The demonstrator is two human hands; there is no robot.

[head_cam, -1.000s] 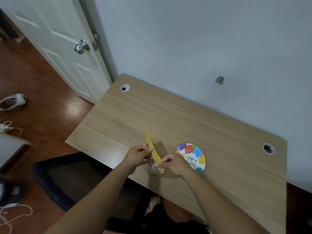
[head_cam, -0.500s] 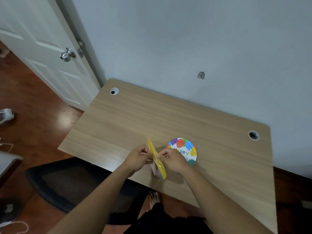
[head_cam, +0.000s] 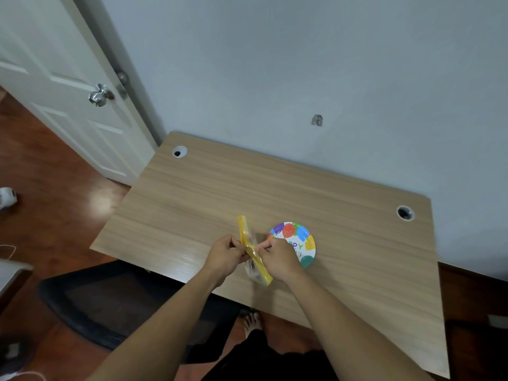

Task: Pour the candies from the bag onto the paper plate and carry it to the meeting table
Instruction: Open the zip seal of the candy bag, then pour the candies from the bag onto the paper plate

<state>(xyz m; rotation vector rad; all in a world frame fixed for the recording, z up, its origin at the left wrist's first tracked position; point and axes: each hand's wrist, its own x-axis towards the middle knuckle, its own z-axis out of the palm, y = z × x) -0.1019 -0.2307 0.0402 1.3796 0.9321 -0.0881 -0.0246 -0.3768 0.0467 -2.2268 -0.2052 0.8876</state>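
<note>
A clear plastic bag with a yellow zip strip [head_cam: 246, 237] stands near the front edge of the wooden desk [head_cam: 343, 229]. My left hand [head_cam: 224, 255] pinches one side of the strip and my right hand [head_cam: 277, 258] pinches the other side. Just right of the bag lies a small colourful paper plate [head_cam: 301, 237] printed with balloons and "HAPPY"; my right hand covers its near left part. The bag's contents are hard to make out behind my hands.
The desk stands against a pale wall, with cable holes at the back left [head_cam: 179, 152] and back right [head_cam: 405, 213]. A black chair [head_cam: 90, 301] sits at the front left. A white door [head_cam: 68, 86] is open at the left over a wooden floor.
Both hands have stayed on the bag's yellow strip, shifting slightly along it. The camera view has moved a little; the plate has not moved.
</note>
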